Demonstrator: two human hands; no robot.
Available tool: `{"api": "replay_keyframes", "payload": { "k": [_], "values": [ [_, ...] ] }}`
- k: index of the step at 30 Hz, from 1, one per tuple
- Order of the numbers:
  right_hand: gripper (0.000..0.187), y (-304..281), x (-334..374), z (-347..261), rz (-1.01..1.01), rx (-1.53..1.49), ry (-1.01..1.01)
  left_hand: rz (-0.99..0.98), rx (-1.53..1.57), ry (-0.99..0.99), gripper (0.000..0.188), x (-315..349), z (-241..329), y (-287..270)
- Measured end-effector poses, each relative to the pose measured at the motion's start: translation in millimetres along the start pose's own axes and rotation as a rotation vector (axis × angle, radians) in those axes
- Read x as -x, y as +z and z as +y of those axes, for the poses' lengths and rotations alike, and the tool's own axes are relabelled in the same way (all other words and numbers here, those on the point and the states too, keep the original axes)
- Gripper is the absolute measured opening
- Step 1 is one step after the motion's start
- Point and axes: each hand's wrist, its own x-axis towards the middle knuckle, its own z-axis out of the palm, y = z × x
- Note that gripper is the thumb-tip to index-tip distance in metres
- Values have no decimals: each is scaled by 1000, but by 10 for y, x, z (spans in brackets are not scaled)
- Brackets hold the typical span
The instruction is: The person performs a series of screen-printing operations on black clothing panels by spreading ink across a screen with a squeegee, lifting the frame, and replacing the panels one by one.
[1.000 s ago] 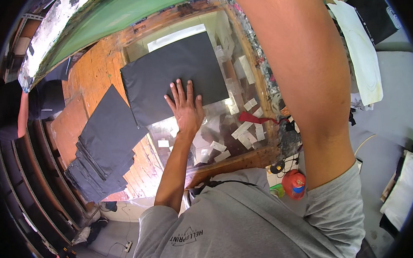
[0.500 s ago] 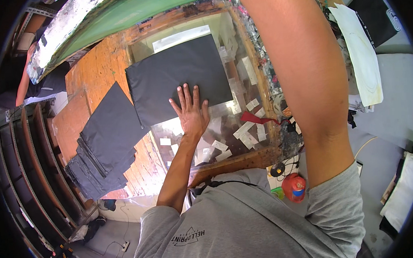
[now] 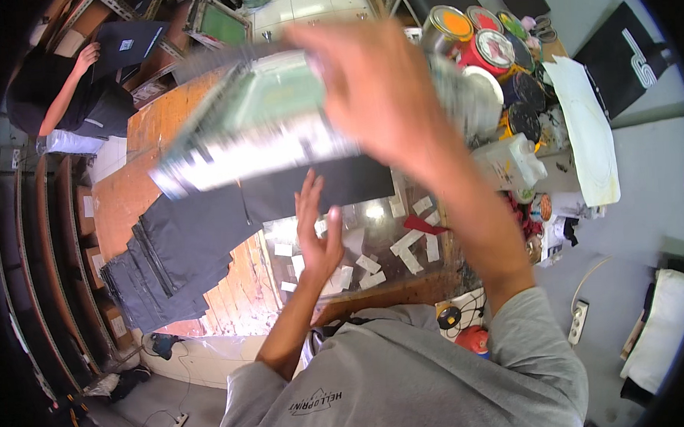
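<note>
My right hand (image 3: 382, 89), smeared by motion, grips the far side of a screen printing frame (image 3: 255, 155) with green mesh. The frame is tilted over the table, its pale near edge low above the black fabric piece (image 3: 360, 184). That piece lies flat on the glass panel, its far part hidden by the frame. My left hand (image 3: 320, 233) is open, fingers extended and apart, by the near edge of the black piece and holding nothing. To its left, a fanned pile of black fabric pieces (image 3: 168, 259) rests on the wooden tabletop, overlapping the piece's left side.
Several paint cans (image 3: 495, 50) and a white jug (image 3: 511, 162) crowd the right side. Small paper labels (image 3: 371, 269) and a red strip (image 3: 425, 225) lie on the glass. Slatted racks (image 3: 54, 264) stand left. At far left a person (image 3: 69, 92) holds a dark sheet.
The screen frame has come down from its raised position over the black piece, with my right hand on it. My left hand has lifted off the piece and drawn back toward me.
</note>
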Motion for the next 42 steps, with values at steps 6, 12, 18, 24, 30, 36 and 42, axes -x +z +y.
{"api": "replay_keyframes", "payload": {
  "k": [6, 12, 18, 24, 30, 36, 42],
  "values": [
    [52, 972, 1349, 203, -107, -89, 99, 225, 1364, -762, 45, 657, 280, -195],
    [52, 1821, 604, 1242, -254, 39, 105, 286, 1224, -1026, 35, 660, -285, 23],
    [53, 2397, -92, 1700, -417, 275, 160, 341, 1182, -1027, 29, 697, -243, 60],
    [46, 2207, 443, 1419, -523, 187, 220, 315, 1122, -1005, 26, 695, -133, 27],
    [52, 1652, 1771, 296, -316, 147, 118, 311, 1092, -989, 21, 686, -90, 26],
    [53, 1328, 2189, -230, -408, 51, 208, 406, 1126, -1035, 22, 673, -225, 108],
    [46, 1445, 2174, 17, -463, -51, 286, 398, 1133, -1051, 24, 666, -400, 178]
  ]
}}
